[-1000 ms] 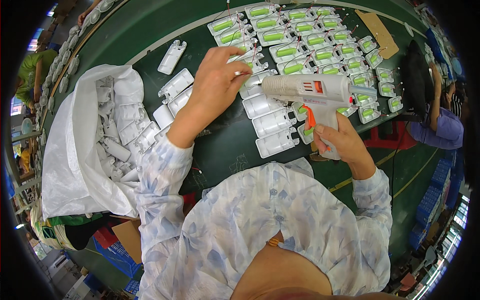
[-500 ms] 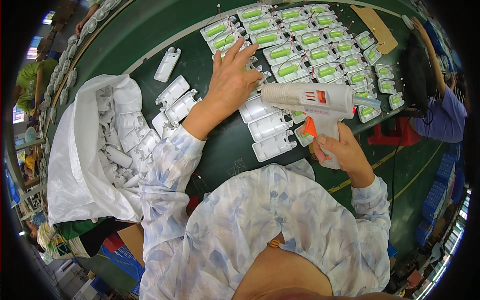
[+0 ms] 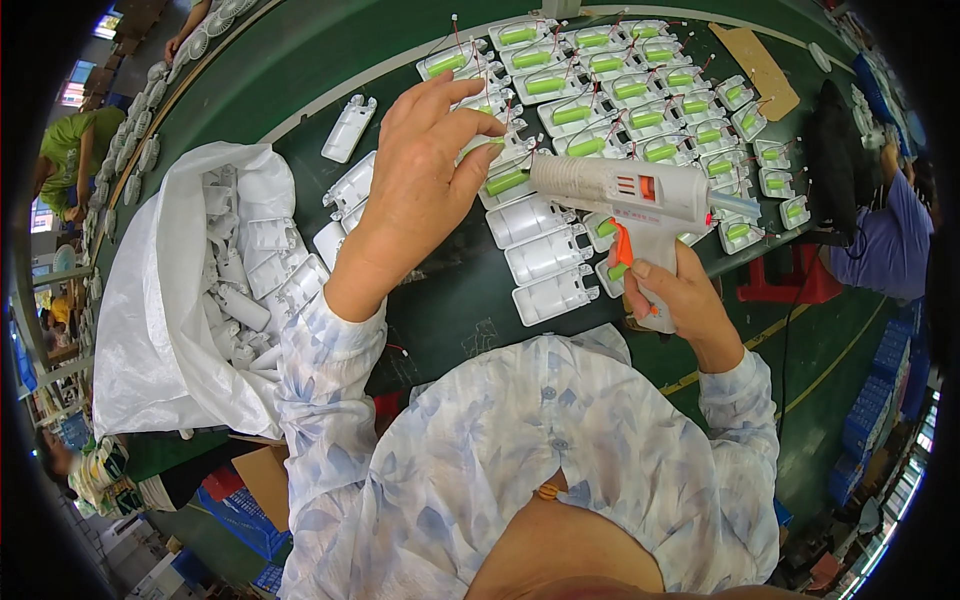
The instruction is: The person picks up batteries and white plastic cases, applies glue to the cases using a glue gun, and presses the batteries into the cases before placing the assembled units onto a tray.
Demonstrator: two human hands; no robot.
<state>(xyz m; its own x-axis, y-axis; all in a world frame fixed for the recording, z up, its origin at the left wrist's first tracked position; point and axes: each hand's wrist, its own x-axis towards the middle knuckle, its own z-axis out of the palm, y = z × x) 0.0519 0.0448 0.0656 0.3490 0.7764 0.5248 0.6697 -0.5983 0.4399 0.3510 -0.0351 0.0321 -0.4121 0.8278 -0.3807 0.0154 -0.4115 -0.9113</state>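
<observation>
My right hand [image 3: 685, 298] is wrapped round the grip of a white hot glue gun [image 3: 640, 190], a finger by its orange trigger. The gun's ribbed front end points left, and a glue stick [image 3: 735, 204] sticks out of its back. My left hand [image 3: 425, 165] is raised over the left side of the rows, thumb and forefinger curved with a small gap between them; nothing held is visible. Below and beside it lie white plastic shells with green battery cells [image 3: 508, 182] and thin wires. Several white shells without cells [image 3: 545, 255] lie in a column below the gun's nose.
A white sack [image 3: 150, 330] full of loose white shells [image 3: 240, 308] stands at the left. One shell [image 3: 349, 129] lies apart on the dark green table [image 3: 440, 320]. A cardboard piece [image 3: 757, 72] lies at the far right. Other people sit at left and right; a red stool [image 3: 790, 275] stands beyond the edge.
My left hand has lifted from the shells and drawn back to the left, its fingers curling in. A cell once covered now shows by the gun's nose. The glue gun has barely moved.
</observation>
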